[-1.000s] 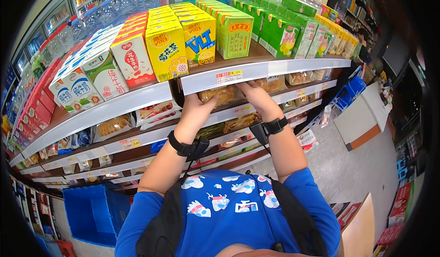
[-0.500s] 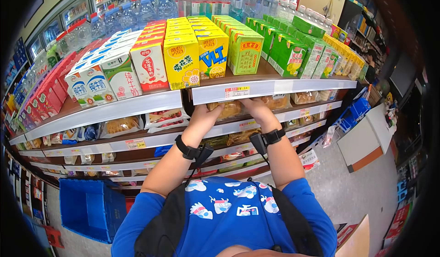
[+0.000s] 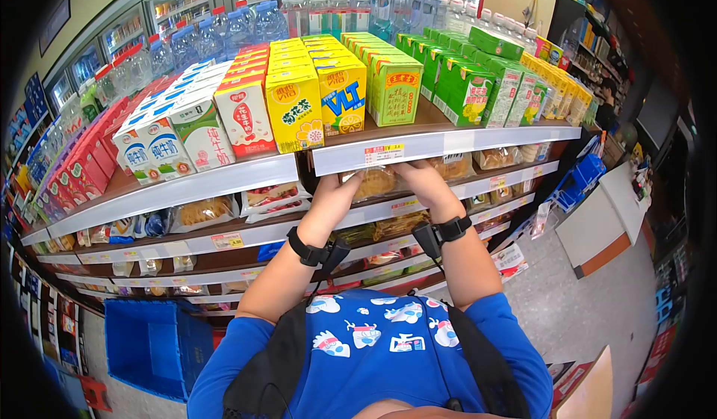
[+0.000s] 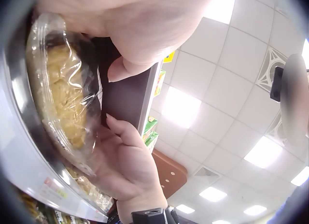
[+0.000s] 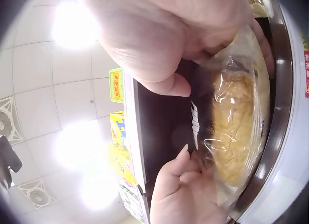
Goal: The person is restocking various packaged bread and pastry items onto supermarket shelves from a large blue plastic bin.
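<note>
A clear plastic bag of golden-brown bread [image 3: 375,185] lies at the front of the shelf just below the top one. My left hand [image 3: 335,197] grips its left end, and my right hand [image 3: 424,186] holds the right end. Both wrist views show the bread [image 4: 66,96] through the shiny wrapper, with a thumb standing up at either end. In the right wrist view the bag [image 5: 236,130] runs along the shelf's raised metal edge. The top shelf hides part of the fingers in the head view.
Drink cartons [image 3: 299,105] line the top shelf [image 3: 258,171] above my hands. More bagged bread [image 3: 452,166] sits to the right, and another bag [image 3: 203,211] to the left. A blue crate [image 3: 149,352] stands on the floor at left; a counter [image 3: 597,210] is at right.
The head view has tilted up, so the shelves appear lower in it. Both hands stay at the ends of the bread bag, and a little more of the bag shows between them.
</note>
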The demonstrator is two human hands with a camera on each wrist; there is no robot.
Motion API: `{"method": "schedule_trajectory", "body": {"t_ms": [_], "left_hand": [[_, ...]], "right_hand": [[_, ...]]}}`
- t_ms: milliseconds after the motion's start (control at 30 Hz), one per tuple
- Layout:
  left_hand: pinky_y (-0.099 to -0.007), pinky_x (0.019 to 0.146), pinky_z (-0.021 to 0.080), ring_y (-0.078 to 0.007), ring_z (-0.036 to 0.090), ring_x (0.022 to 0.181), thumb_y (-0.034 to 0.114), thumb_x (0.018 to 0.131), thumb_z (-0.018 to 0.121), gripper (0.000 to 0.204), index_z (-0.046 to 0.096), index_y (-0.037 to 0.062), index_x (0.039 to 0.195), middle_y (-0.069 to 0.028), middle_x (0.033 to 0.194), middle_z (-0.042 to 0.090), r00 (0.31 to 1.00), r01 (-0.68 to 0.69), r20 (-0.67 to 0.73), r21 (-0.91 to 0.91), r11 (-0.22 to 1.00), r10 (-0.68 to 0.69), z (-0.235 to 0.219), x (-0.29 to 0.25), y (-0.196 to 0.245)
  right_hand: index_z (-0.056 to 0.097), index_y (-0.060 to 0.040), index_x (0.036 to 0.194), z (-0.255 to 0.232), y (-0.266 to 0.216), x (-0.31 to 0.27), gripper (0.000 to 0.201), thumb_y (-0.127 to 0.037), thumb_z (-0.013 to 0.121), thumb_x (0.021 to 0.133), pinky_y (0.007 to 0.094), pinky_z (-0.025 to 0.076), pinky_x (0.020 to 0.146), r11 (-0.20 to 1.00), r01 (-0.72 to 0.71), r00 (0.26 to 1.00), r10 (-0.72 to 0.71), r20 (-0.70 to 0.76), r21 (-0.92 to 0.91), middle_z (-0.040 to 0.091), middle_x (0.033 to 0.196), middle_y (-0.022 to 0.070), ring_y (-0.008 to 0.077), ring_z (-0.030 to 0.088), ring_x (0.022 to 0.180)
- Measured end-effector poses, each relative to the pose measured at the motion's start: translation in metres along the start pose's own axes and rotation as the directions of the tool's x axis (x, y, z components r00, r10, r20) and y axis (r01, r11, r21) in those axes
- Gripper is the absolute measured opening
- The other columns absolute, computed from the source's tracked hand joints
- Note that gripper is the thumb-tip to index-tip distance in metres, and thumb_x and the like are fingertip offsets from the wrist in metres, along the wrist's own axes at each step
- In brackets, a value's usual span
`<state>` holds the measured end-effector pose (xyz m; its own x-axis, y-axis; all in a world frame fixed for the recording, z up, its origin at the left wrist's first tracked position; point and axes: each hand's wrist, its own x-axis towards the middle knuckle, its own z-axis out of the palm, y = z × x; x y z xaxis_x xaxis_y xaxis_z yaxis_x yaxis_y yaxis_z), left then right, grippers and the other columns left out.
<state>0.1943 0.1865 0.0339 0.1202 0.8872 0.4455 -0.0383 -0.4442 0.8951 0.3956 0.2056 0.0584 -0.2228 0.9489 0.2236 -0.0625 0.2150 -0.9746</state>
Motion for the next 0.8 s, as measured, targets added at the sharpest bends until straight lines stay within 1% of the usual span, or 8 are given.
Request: {"method": "schedule_trajectory", "body": {"t_ms": [167, 267, 367, 433, 633, 700, 767, 800], "left_hand": [[-0.031, 0.103, 0.034, -0.0197, 0.046, 0.121, 0.009, 0.089, 0.057, 0.048, 0.04, -0.0037, 0.133, -0.0118, 0.131, 0.05, 0.998, -0.033, 0.06, -0.027, 0.999, 0.035, -0.001, -0.005, 0.012], [-0.0311, 0.108, 0.027, -0.0208, 0.036, 0.13, 0.006, 0.089, 0.057, 0.061, 0.028, -0.0036, 0.141, -0.0135, 0.141, 0.039, 0.996, -0.01, 0.086, -0.105, 0.994, 0.019, 0.001, -0.016, 0.024], [-0.0329, 0.103, 0.035, -0.0217, 0.046, 0.121, 0.007, 0.087, 0.059, 0.059, 0.031, -0.0024, 0.137, -0.0155, 0.132, 0.045, 0.995, -0.097, 0.017, 0.022, 0.995, 0.097, 0.004, -0.029, 0.035], [-0.0331, 0.106, 0.032, -0.0223, 0.042, 0.126, 0.006, 0.088, 0.059, 0.065, 0.023, -0.0036, 0.142, -0.0175, 0.136, 0.041, 0.994, -0.092, 0.042, -0.088, 0.992, 0.096, 0.005, -0.036, 0.039], [-0.0327, 0.109, 0.027, -0.0238, 0.034, 0.133, 0.005, 0.088, 0.058, 0.075, 0.011, -0.0066, 0.146, -0.0213, 0.143, 0.033, 0.995, -0.086, 0.043, -0.045, 0.995, 0.088, 0.008, -0.063, 0.025], [-0.0328, 0.108, 0.029, -0.0245, 0.035, 0.133, 0.006, 0.088, 0.058, 0.075, 0.012, -0.0037, 0.147, -0.0221, 0.144, 0.033, 0.992, -0.125, 0.025, 0.008, 0.992, 0.125, 0.011, -0.075, 0.031], [-0.0323, 0.112, 0.019, -0.0221, 0.023, 0.139, -0.004, 0.088, 0.051, 0.077, 0.006, 0.0009, 0.149, -0.0169, 0.15, 0.022, 0.996, -0.023, 0.088, -0.036, 0.999, 0.026, 0.016, -0.088, 0.04], [-0.0326, 0.113, 0.019, -0.0225, 0.022, 0.139, -0.004, 0.087, 0.052, 0.078, 0.006, 0.0018, 0.149, -0.0178, 0.151, 0.021, 0.996, -0.026, 0.082, -0.011, 1.0, 0.027, 0.019, -0.095, 0.042]], "right_hand": [[0.047, 0.0055, 0.131, 0.002, -0.007, -0.014, 0.046, -0.016, 0.056, 0.091, 0.0289, 0.038, 0.097, 0.999, 0.033, 0.999, -0.033, -0.019, -0.025, 0.054, 0.127, 0.0114, 0.0172, 0.049, 0.115], [0.034, 0.0073, 0.139, 0.009, -0.021, -0.03, 0.057, -0.015, 0.057, 0.091, 0.0261, 0.039, 0.095, 0.991, 0.129, 0.991, -0.127, 0.042, -0.039, 0.051, 0.13, 0.0113, 0.015, 0.049, 0.114], [0.032, 0.008, 0.139, 0.01, -0.018, -0.044, 0.06, -0.015, 0.058, 0.091, 0.0246, 0.039, 0.094, 0.999, 0.001, 0.999, -0.002, -0.033, -0.044, 0.05, 0.131, 0.0119, 0.0145, 0.049, 0.113], [0.031, 0.0079, 0.14, 0.013, -0.016, -0.053, 0.059, -0.013, 0.057, 0.091, 0.0251, 0.039, 0.095, 1.0, 0.015, 1.0, -0.015, -0.022, -0.007, 0.05, 0.131, 0.0121, 0.0146, 0.049, 0.114], [0.027, 0.0058, 0.142, 0.019, -0.013, -0.085, 0.058, -0.006, 0.054, 0.092, 0.0276, 0.039, 0.099, 0.997, 0.011, 1.0, -0.011, -0.007, 0.072, 0.049, 0.133, 0.0126, 0.0149, 0.048, 0.12], [0.027, 0.0056, 0.142, 0.02, -0.007, -0.096, 0.058, -0.005, 0.054, 0.092, 0.0279, 0.039, 0.099, 0.996, 0.015, 1.0, -0.016, 0.005, 0.087, 0.048, 0.134, 0.0127, 0.0151, 0.047, 0.12], [0.027, 0.0055, 0.142, 0.021, -0.003, -0.106, 0.058, -0.004, 0.054, 0.092, 0.0283, 0.039, 0.1, 0.994, 0.029, 0.999, -0.031, 0.016, 0.108, 0.048, 0.134, 0.0127, 0.0154, 0.047, 0.121], [0.027, 0.0058, 0.142, 0.02, -0.002, -0.112, 0.058, -0.004, 0.054, 0.092, 0.0285, 0.039, 0.1, 0.993, 0.047, 0.998, -0.051, 0.03, 0.109, 0.046, 0.135, 0.0132, 0.0158, 0.046, 0.121]]}}
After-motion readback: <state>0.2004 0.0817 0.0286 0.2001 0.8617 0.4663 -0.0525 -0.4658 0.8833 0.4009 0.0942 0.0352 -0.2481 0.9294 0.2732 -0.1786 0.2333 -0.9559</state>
